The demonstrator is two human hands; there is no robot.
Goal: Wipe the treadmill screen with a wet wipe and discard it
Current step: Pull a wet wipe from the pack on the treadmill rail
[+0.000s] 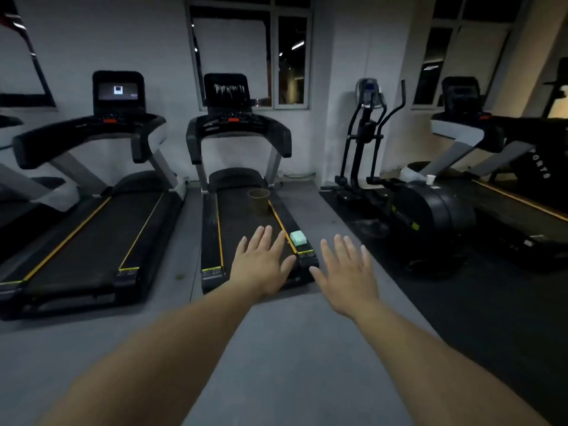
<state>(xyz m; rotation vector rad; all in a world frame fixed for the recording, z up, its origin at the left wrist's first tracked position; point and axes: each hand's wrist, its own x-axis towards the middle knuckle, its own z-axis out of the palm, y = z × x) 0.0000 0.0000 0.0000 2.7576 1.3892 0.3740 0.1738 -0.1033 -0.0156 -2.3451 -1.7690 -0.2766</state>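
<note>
Straight ahead stands a black treadmill (239,127) whose dark screen (229,91) carries white streaks. A pale green wet wipe pack (298,238) lies on the treadmill's right side rail near the rear end. Further up the belt stands a brown paper bin (258,200). My left hand (261,265) is stretched out flat, palm down, fingers apart, over the belt's rear end, just left of the pack. Beside it, my right hand (347,272) is spread the same way, over the floor to the right of the pack. Neither hand holds anything.
A second treadmill (101,186) stands to the left, its screen lit. An elliptical trainer (396,192) with a white cup (430,179) on it is to the right, and another treadmill (491,149) beyond. Grey floor runs between the machines.
</note>
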